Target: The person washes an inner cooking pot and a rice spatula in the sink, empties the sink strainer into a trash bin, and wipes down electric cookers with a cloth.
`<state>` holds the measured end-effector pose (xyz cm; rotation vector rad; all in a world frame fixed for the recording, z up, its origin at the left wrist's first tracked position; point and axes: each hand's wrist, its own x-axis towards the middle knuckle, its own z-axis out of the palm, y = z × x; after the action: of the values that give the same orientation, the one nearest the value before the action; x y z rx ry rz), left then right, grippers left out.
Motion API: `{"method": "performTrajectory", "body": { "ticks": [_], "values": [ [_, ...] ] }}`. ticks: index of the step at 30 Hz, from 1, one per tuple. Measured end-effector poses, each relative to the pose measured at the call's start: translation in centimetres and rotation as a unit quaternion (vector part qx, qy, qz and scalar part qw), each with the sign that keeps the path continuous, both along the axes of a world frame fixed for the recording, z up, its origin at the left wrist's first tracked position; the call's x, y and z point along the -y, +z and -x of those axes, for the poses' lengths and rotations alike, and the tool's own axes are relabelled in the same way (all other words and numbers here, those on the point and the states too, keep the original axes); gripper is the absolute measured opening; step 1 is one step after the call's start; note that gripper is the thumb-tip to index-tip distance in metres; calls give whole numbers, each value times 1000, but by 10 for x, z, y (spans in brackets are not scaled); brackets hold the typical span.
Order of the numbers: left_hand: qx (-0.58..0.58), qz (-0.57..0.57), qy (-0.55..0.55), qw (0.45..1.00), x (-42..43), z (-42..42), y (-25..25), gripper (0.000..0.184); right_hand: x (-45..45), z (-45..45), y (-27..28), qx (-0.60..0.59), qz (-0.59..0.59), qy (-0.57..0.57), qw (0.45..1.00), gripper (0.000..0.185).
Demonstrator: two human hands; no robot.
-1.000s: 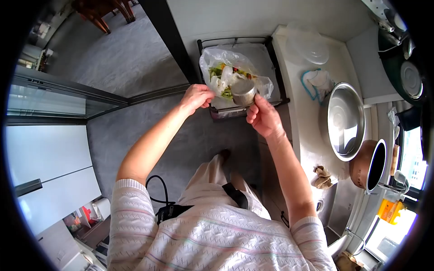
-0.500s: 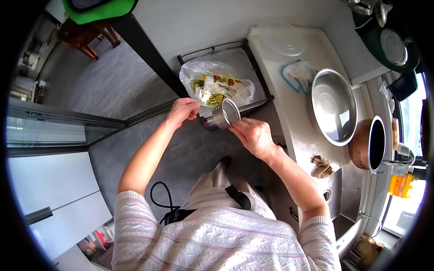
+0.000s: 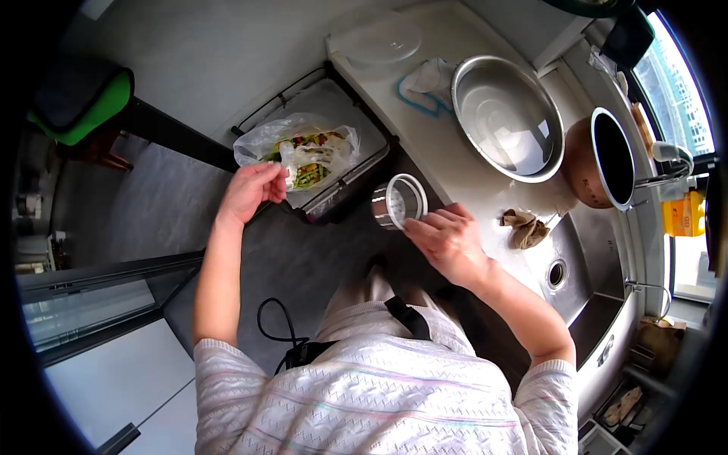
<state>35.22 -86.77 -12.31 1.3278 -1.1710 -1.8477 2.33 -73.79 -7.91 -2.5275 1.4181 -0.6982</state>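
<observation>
Pale and bare at its edge, the table (image 3: 455, 168) runs along my right. Food scraps (image 3: 309, 176) already lie in the plastic bag (image 3: 254, 144); whether any remain in the metal cup (image 3: 384, 206) I cannot tell. My right hand (image 3: 449, 239) pinches that cup's rim, apart from the bag; my left hand (image 3: 254, 189) curls beside the bag, grip unclear.

Kitchen, steel sink (image 3: 590, 254), faucet (image 3: 673, 154), counter (image 3: 449, 178)
</observation>
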Motion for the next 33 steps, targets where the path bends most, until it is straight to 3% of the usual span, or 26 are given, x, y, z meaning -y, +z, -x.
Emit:
{"method": "performTrajectory", "body": {
  "ticks": [3, 4, 5, 6, 7, 8, 9, 10, 11, 14, 16, 20, 24, 27, 30, 33],
  "values": [
    [-113, 27, -66, 991, 20, 7, 6, 36, -22, 29, 14, 19, -10, -60, 998, 10],
    [-6, -36, -51, 998, 26, 12, 5, 37, -33, 44, 18, 21, -10, -82, 996, 10],
    [259, 44, -45, 964, 37, 11, -29, 37, -45, 59, 23, 10, -26, -120, 992, 12],
    [411, 289, -83, 861, 37, 17, -40, 32, -59, 76, 28, -1, -32, -152, 988, 13],
    [507, 518, -100, 681, 32, 22, -51, 29, -76, 92, 30, 13, -28, -194, 981, 13],
    [345, 403, -41, 847, 31, 30, -62, 17, -94, 108, 31, 28, -24, -236, 971, 14],
    [305, 304, -38, 902, 28, 40, -58, 12, -113, 125, 36, 19, -33, -278, 960, 13],
    [312, 315, -53, 895, 17, 61, -42, 11, -134, 144, 34, 29, -21, -333, 942, 14],
    [383, 406, -85, 825, 1, 90, -15, 10, -157, 168, 33, 31, -24, -395, 918, 13],
    [250, 378, -152, 878, -23, 133, -26, 7, -212, 232, 1, 37, -95, -555, 825, 13],
    [257, 403, -217, 851, -56, 191, -4, 7, -252, 283, -34, -4, -130, -592, 796, 11],
    [207, 432, -310, 821, -97, 275, -5, 7, -292, 347, -93, -112, -258, -600, 749, 14],
    [205, 458, -314, 806, -128, 348, -5, 13, -306, 393, -150, -164, -306, -555, 756, 14],
    [190, 467, -291, 813, -145, 389, -7, 22, -301, 421, -182, -186, -356, -542, 738, 17],
    [205, 514, -276, 786, -159, 414, -24, 29, -295, 437, -213, -208, -378, -522, 735, 23],
    [255, 553, -275, 744, -171, 424, -38, 34, -292, 434, -235, -146, -489, -487, 709, 36]
  ]
}}
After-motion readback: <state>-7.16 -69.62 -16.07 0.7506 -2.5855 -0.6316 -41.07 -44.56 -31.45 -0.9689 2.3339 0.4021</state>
